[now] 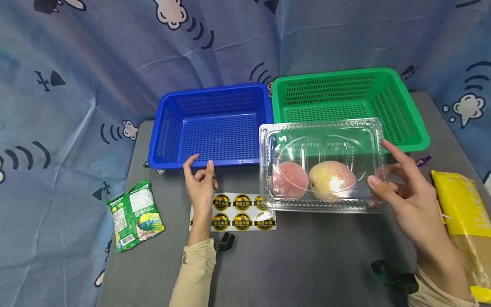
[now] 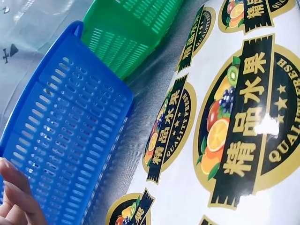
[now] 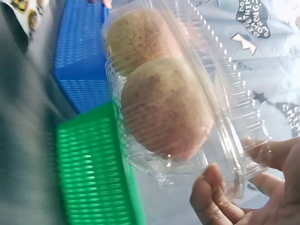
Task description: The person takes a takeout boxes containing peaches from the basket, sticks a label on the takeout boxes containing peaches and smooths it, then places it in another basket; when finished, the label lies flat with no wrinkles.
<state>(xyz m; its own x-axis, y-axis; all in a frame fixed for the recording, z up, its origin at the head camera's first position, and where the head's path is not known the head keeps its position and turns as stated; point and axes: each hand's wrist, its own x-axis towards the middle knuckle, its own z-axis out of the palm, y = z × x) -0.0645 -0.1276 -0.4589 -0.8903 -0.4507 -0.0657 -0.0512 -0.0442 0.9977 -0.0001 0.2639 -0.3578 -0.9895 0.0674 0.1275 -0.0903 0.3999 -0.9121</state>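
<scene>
Clear plastic clamshell box [image 1: 322,164] with two mangoes sits tilted before the green basket [image 1: 406,123], pinched at one end by my right hand [image 1: 406,200], so I judge it could slip; my left hand [image 1: 200,181] rests open on the sticker sheet [image 1: 241,213].

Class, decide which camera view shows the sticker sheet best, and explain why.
The left wrist view: the sticker sheet fills the frame, its labels sharp and readable. The head view shows the sheet small, partly under the left hand. The right wrist view catches only a blurred corner.
</scene>
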